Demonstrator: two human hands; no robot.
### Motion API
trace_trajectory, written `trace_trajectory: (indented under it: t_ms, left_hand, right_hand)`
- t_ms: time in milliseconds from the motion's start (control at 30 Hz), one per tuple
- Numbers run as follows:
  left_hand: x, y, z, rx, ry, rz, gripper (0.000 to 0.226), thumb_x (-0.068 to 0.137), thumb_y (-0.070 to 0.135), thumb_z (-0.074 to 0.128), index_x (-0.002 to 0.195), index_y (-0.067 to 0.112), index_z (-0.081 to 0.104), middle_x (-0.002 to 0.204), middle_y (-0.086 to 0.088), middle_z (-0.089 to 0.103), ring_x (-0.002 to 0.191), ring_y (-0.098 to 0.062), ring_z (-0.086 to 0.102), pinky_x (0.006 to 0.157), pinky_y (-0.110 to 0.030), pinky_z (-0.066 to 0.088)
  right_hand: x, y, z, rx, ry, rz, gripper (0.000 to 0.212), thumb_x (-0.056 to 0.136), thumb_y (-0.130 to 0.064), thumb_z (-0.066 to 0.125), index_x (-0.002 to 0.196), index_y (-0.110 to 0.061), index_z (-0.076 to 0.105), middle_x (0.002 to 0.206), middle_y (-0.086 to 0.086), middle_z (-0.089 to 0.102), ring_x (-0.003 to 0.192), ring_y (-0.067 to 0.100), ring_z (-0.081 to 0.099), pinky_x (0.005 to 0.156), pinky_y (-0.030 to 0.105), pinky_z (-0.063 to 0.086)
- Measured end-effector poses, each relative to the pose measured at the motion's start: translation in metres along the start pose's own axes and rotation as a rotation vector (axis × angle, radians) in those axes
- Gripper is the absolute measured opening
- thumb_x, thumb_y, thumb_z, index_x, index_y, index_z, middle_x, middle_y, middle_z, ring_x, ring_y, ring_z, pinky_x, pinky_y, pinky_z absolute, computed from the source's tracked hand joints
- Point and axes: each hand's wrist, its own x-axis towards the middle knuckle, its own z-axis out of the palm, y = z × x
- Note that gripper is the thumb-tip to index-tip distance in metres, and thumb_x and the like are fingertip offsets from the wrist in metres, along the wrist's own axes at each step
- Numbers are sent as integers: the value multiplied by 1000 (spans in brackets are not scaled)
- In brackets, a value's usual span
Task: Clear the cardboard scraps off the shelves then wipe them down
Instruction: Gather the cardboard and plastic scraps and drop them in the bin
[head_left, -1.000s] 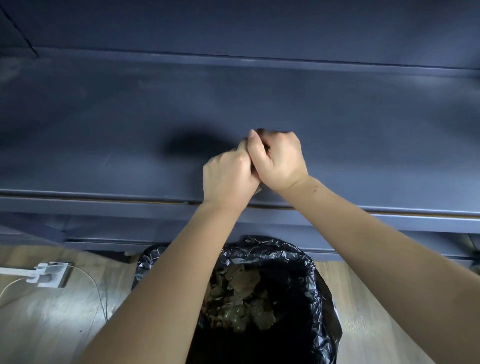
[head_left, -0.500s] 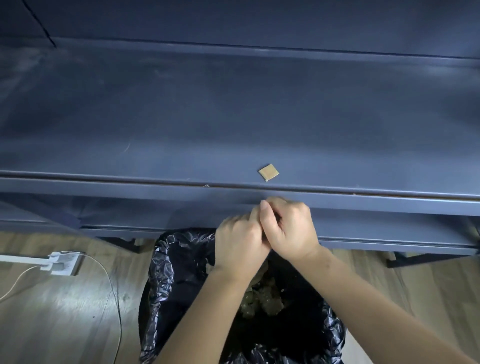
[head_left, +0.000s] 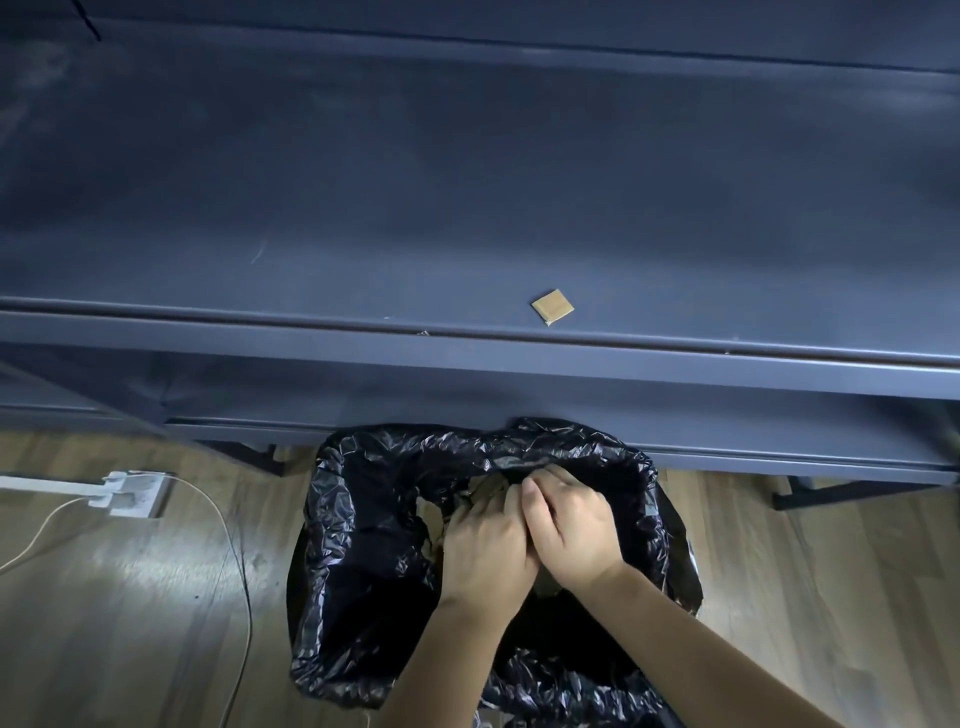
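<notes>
My left hand (head_left: 485, 551) and my right hand (head_left: 569, 530) are pressed side by side, fingers curled, low inside the mouth of a bin lined with a black bag (head_left: 374, 519). Brown cardboard scraps (head_left: 485, 491) show at their fingertips; most of what the hands hold is hidden. On the dark blue shelf (head_left: 467, 182) above, one small square cardboard scrap (head_left: 553, 306) lies near the front edge, apart from both hands. A tiny crumb (head_left: 423, 332) sits on the shelf's front lip.
A lower shelf (head_left: 675, 415) runs under the top one, just behind the bin. On the wooden floor at left lie a white power strip (head_left: 130, 491) and a thin cable (head_left: 234, 545) that curves past the bin. A black shelf leg (head_left: 831, 493) stands at right.
Both hands moved together from the shelf's front edge down into the bin. The square scrap they covered a second ago now lies exposed on the shelf.
</notes>
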Motion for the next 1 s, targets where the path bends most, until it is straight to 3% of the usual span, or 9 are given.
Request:
trace_trajectory:
  t_ms: [133,233,300,400,567,667,733,833,1000]
  left_hand:
    - [-11,-5,10,20,-32,8,16,64,23,65,74,11,69,50,1,65,42,-13,64,49,-20,53]
    - [-14,-6,13,27,-78,-18,32,49,17,84,76,9,71,51,0,66,41,-13,64,48,-20,53]
    - [-15,-6,13,36,-84,-21,19,62,20,72,78,9,71,52,0,67,44,-13,65,49,-21,53]
    - [-15,-4,10,32,-189,-61,40,72,30,36,80,13,72,61,1,69,56,-14,67,58,-24,54]
    - [-20,-7,10,76,-312,-92,48,75,33,32,86,18,76,90,-2,72,79,-18,70,81,-40,55]
    - [-21,-11,12,66,-321,-93,49,68,36,33,84,17,76,99,-6,73,84,-21,71,79,-43,55]
    - [-22,-13,12,22,-304,-89,48,67,35,34,82,15,75,98,-6,73,82,-22,72,74,-41,57]
    - [-16,-14,9,-15,-223,-71,43,70,31,35,78,16,75,93,-3,74,78,-21,72,69,-37,57]
    - [13,-4,-14,-129,59,-18,35,74,22,38,75,13,72,83,-1,70,68,-21,67,61,-31,54]
  right_hand:
    - [-8,-2,4,37,-94,116,60,83,-44,22,77,-4,67,79,7,67,66,26,64,55,23,38]
    - [-10,-6,3,32,-161,160,77,75,-54,10,90,-5,67,94,7,66,81,27,64,67,27,42]
    - [-10,-7,4,20,-194,172,81,72,-56,7,96,-7,66,100,5,64,86,24,62,71,27,41]
    - [-9,-5,6,55,-243,207,81,72,-57,8,101,-9,66,102,2,61,94,21,58,78,25,40]
    - [-10,2,9,-44,-316,235,79,74,-54,9,106,-16,69,118,-8,62,119,14,44,88,18,18]
    - [-10,7,4,-60,-333,199,50,86,-38,31,107,-14,69,118,-2,62,116,19,48,98,21,30]
    - [-4,2,-5,-43,-209,134,29,88,-17,45,98,-8,71,102,6,66,100,24,59,87,19,41]
    - [19,-18,-28,0,108,-77,28,81,-11,46,82,-1,72,77,10,65,73,20,61,70,18,41]
    - [75,-43,-72,-31,363,-281,22,78,0,48,82,3,70,80,18,63,69,31,56,78,8,31]
